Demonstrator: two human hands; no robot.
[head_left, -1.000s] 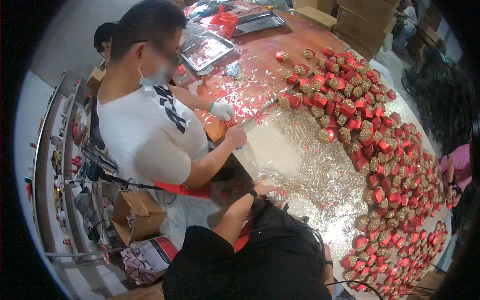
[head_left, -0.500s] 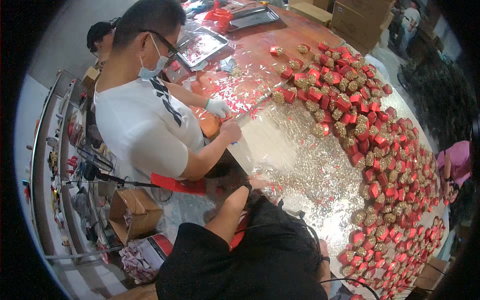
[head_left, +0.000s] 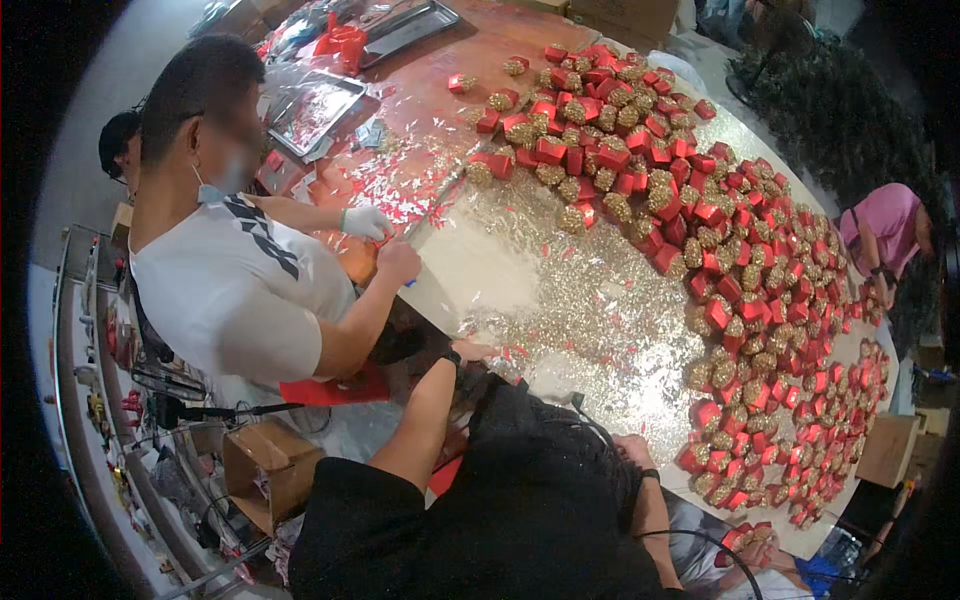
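Observation:
My left hand [head_left: 474,350] lies at the table's near edge, fingers stretched over scattered gold glitter and small red scraps, with nothing in it. A dark band circles that wrist. My right hand [head_left: 634,451] rests at the same edge farther right, beside my dark clothing; its fingers are too hidden to make out. A wide pile of red blocks with gold glittery clusters [head_left: 660,190] covers the far and right side of the table [head_left: 480,262]. Neither hand touches the pile.
At left a masked co-worker [head_left: 235,300] works over red and white scraps, one hand gloved [head_left: 367,222]. Metal trays [head_left: 410,32] and a red bag [head_left: 342,45] lie at the back. A cardboard box [head_left: 268,470] stands at lower left; a person in pink [head_left: 885,228] bends at right.
My view has swung to the right, so the co-worker and table sit farther left. My right hand shows more fully at the table edge; my left hand stays at the edge.

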